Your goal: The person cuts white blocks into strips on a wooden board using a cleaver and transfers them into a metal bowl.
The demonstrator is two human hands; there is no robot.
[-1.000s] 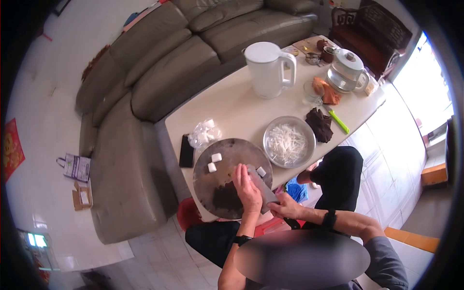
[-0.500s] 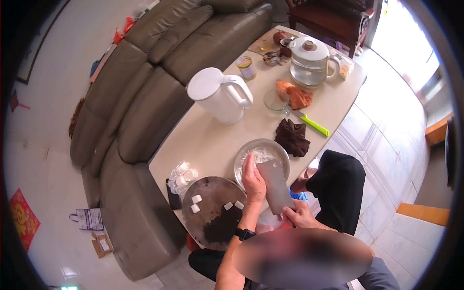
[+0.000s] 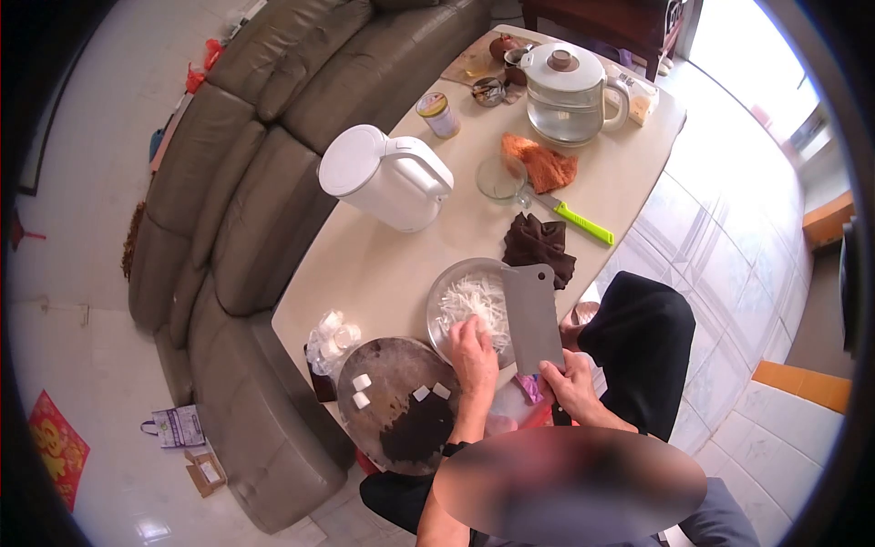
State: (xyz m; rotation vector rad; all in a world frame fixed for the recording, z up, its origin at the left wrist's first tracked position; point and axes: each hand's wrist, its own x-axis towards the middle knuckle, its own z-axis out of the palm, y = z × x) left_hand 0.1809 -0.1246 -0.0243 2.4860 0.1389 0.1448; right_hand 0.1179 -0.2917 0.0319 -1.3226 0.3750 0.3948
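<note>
A metal bowl (image 3: 438, 317) on the table holds white shreds (image 3: 478, 303). My left hand (image 3: 475, 356) is over the near edge of the bowl, its fingertips at the shreds; whether they hold any is too small to tell. A wide grey cleaver (image 3: 533, 319) stands beside the bowl's right side, with a small hole near its far corner. My right hand (image 3: 571, 383) grips it at its near end. To the left of my left hand lies a round dark board (image 3: 376, 356), with several white pieces (image 3: 362, 390) and a dark wet patch on it.
On the table (image 3: 328, 264) are a white kettle (image 3: 387, 178), a glass pitcher (image 3: 565, 105), a glass cup (image 3: 501, 180), an orange cloth (image 3: 540, 162), a green-handled knife (image 3: 583, 223), a dark cloth (image 3: 540, 248), a can (image 3: 438, 115) and a crumpled plastic bag (image 3: 332, 342). A sofa (image 3: 264, 210) borders the left.
My left hand has moved from the cleaver's blade down to the shreds in the bowl. The cleaver has turned more upright in my right hand. The view has shifted slightly.
</note>
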